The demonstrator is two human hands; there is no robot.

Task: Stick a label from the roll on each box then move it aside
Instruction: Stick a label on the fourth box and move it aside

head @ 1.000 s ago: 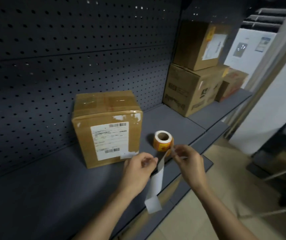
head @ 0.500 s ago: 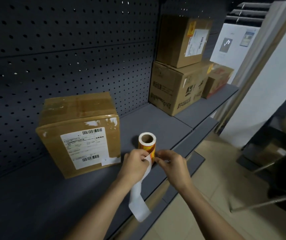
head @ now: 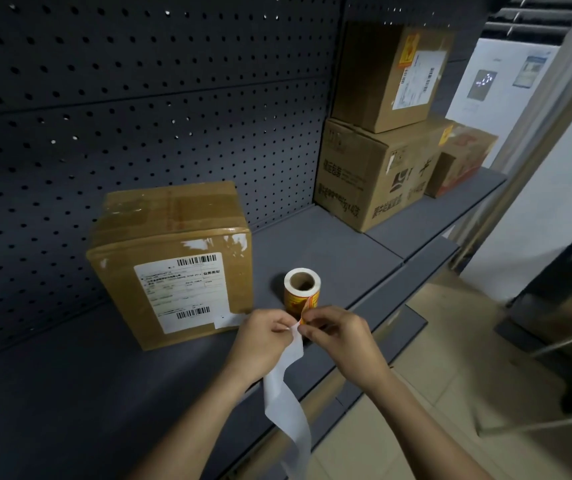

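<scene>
Your left hand (head: pixel 263 344) has its grip pinched on the white backing strip (head: pixel 288 403), which hangs down past the shelf (head: pixel 312 244) edge. Your right hand (head: pixel 341 341) has its grip pinched on the orange label (head: pixel 307 308) at the strip's top. The roll (head: pixel 301 289) stands upright on the shelf just behind your hands, near the box (head: pixel 173 265).
</scene>
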